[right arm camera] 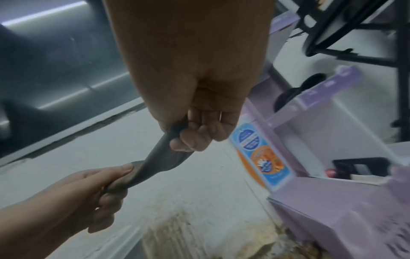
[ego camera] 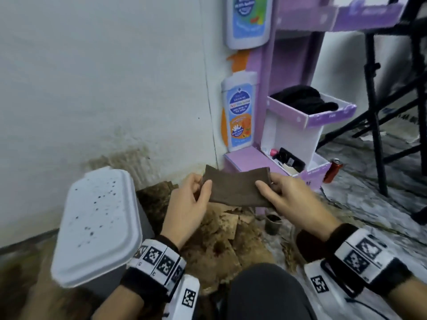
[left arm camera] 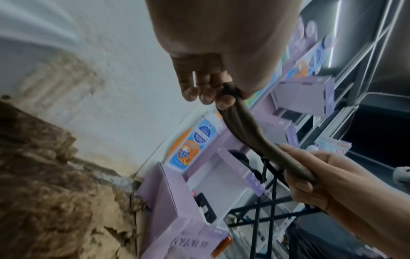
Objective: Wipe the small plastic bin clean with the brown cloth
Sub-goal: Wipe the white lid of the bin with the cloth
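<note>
The brown cloth [ego camera: 235, 188] hangs stretched between both hands, in the air above the dirty floor. My left hand [ego camera: 196, 195] pinches its left edge between thumb and fingers. My right hand [ego camera: 275, 190] pinches its right edge the same way. The wrist views show the cloth [left arm camera: 244, 133] [right arm camera: 155, 168] sagging a little between the two grips. The small plastic bin [ego camera: 97, 227] stands to the left by the wall, grey body under a white lid speckled with dark spots. Neither hand touches the bin.
A purple and white cardboard display stand [ego camera: 288, 125] fills the corner behind the cloth, with a black cloth in its tray. Torn brown cardboard [ego camera: 221, 241] and a small dark cup [ego camera: 272, 224] lie on the floor. A red can [ego camera: 332, 170] and black metal legs [ego camera: 374, 112] stand right.
</note>
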{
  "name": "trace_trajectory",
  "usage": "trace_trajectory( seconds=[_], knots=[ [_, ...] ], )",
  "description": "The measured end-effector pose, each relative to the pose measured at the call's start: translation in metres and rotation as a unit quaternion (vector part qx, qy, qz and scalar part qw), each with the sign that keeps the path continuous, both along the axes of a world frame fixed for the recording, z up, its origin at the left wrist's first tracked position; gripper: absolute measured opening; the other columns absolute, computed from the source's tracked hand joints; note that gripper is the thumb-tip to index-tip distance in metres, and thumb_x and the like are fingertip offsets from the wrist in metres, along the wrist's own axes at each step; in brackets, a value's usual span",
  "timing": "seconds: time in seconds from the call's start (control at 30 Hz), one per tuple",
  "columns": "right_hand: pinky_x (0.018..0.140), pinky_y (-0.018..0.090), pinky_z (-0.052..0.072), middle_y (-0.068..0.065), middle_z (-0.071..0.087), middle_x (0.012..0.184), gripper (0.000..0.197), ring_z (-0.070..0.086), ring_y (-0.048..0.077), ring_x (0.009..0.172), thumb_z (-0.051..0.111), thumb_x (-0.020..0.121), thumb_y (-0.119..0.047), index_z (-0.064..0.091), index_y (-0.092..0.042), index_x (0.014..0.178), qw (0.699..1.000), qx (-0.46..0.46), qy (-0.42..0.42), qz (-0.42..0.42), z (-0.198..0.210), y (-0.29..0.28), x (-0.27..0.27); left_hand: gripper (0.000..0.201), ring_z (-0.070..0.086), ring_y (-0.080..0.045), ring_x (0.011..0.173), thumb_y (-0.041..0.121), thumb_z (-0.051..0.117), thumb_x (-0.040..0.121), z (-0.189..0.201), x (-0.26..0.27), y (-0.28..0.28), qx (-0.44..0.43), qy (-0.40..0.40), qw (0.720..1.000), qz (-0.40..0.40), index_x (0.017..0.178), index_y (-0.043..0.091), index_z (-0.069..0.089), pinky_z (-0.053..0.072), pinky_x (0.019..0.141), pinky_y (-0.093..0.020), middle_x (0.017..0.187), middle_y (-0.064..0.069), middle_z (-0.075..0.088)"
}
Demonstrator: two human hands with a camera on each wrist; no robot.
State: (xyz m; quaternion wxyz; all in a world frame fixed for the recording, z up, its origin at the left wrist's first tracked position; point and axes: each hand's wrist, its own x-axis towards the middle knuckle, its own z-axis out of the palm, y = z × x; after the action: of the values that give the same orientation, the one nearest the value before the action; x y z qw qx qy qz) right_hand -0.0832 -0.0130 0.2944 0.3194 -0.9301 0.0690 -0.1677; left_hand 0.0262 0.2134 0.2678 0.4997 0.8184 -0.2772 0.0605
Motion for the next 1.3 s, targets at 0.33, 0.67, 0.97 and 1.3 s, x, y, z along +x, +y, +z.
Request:
trace_trajectory(
  seconds=[0.33,0.67,0.97,1.3],
  knots=[
    [0.067,0.036,0.045,-0.001,0.062,0.073,0.034,0.058,0.013,0.067,0.051,0.103,-0.046,0.054,-0.017,0.086,0.965,-0.168,0.055,0.192,0.048,0.121,0.071,0.027,0.041,-0.007,0.056,0.039,0.056,0.102,0.021,-0.007,0.158,-0.016,0.021,0.993,0.112,0.086,0.018,0.054,0.033,0.056,-0.020,0.061,0.001,0.043],
    [0.063,0.030,0.048,0.002,0.064,0.073,0.034,0.062,0.010,0.067,0.051,0.105,-0.039,0.057,-0.011,0.086,0.956,-0.140,0.042,0.255,0.024,0.213,0.109,0.022,0.045,-0.007,0.054,0.034,0.059,0.101,0.005,-0.009,0.241,0.003,0.005,0.979,0.205,0.086,0.019,0.053,0.033,0.053,-0.022,0.063,-0.007,0.054],
    [0.056,0.025,0.040,-0.003,0.062,0.067,0.033,0.058,0.008,0.060,0.053,0.104,-0.040,0.055,-0.015,0.083,0.977,-0.029,0.039,0.209,-0.032,0.243,0.112,0.018,0.049,-0.010,0.056,0.036,0.056,0.102,-0.022,0.002,0.268,0.048,0.002,0.974,0.223,0.088,0.028,0.050,0.036,0.055,-0.034,0.061,0.007,0.050],
    [0.060,0.035,0.039,-0.005,0.058,0.082,0.047,0.058,0.021,0.076,0.039,0.099,-0.068,0.046,-0.024,0.085,0.964,-0.209,0.118,0.113,-0.052,0.255,0.107,0.021,0.056,-0.014,0.072,0.048,0.053,0.100,-0.039,0.009,0.274,0.201,-0.028,0.923,0.329,0.093,0.028,0.050,0.034,0.055,-0.033,0.074,0.008,0.055]
  ],
)
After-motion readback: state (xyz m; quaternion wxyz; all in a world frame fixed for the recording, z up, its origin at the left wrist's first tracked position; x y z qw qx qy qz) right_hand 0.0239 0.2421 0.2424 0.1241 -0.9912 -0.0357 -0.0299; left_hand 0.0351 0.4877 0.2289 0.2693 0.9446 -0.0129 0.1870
